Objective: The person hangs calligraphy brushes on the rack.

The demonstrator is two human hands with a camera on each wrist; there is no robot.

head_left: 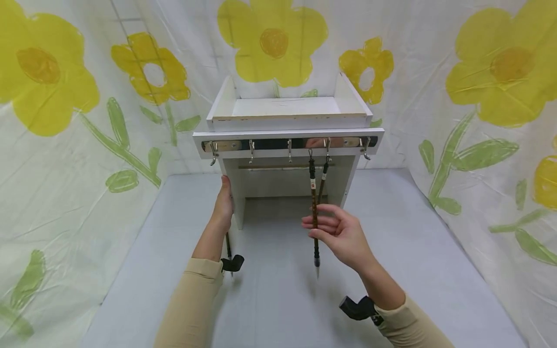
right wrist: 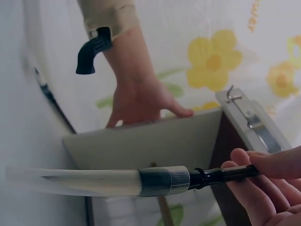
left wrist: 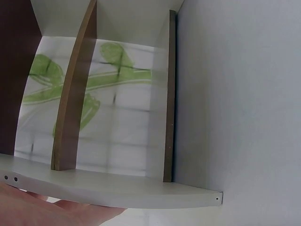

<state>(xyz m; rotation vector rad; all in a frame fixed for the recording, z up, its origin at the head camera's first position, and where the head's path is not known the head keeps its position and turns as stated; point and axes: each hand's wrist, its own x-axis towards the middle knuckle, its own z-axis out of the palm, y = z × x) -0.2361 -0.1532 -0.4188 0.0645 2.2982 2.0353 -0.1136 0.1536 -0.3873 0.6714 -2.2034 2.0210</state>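
Observation:
A calligraphy brush (head_left: 314,193) is pinched upright between the thumb and fingers of my right hand (head_left: 345,239), bristles down. Its top loop is between the third and fourth hooks of the metal hook rail (head_left: 270,144). Behind it, a second brush (head_left: 322,182) hangs at the fourth hook. In the right wrist view, the pale bristles (right wrist: 94,182) of the held brush show large, inside a clear sleeve. My left hand (head_left: 224,205) rests against the outer left side panel of the white shelf (head_left: 237,203), thumb up, other fingers partly hidden.
Another brush (head_left: 228,245) lies by my left wrist, partly hidden by the arm. The shelf stands on a pale table (head_left: 270,299) with a tray-like top (head_left: 287,106). A flower-printed curtain (head_left: 196,96) surrounds the table. Inside the shelf runs a brown-edged board (left wrist: 70,94).

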